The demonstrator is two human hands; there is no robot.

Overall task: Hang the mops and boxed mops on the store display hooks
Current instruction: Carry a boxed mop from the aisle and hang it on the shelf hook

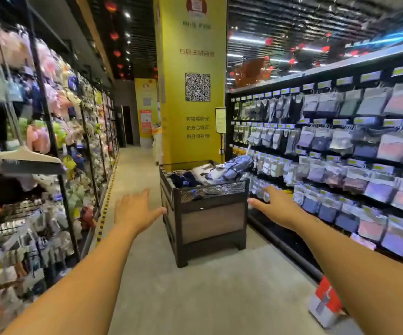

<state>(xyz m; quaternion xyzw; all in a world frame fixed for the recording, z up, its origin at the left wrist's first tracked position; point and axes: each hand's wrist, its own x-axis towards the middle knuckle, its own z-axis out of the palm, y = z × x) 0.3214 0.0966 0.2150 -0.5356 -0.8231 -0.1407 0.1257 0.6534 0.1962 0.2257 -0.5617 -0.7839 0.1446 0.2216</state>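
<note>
Both bare arms reach forward down a shop aisle; the left hand (132,209) is spread, fingers straight and apart, palm down, holding nothing; the right hand (277,206) is likewise flat and splayed, empty, its thumb pointing inward; the two hands hang in the air well apart, with a dark wire-topped bin (210,223) seen between them farther along the concrete floor (195,291); the bin holds folded clothes (229,169) in blue, white and navy, and stands just in front of a yellow pillar (190,131) that bears a QR code (197,87); the display hooks (347,127) run in rows along the black rack on the right, each carrying packets of socks (326,139) under small yellow-green price tags (370,76); where the mops are cannot be told from this view; the left rack (50,141) is crowded with pastel hanging goods, blurred, and a pale hanger (26,153) juts from it; a red and white box (326,303) lies on the floor at the foot of the right rack; red lanterns (114,36) hang from the dark ceiling.
</note>
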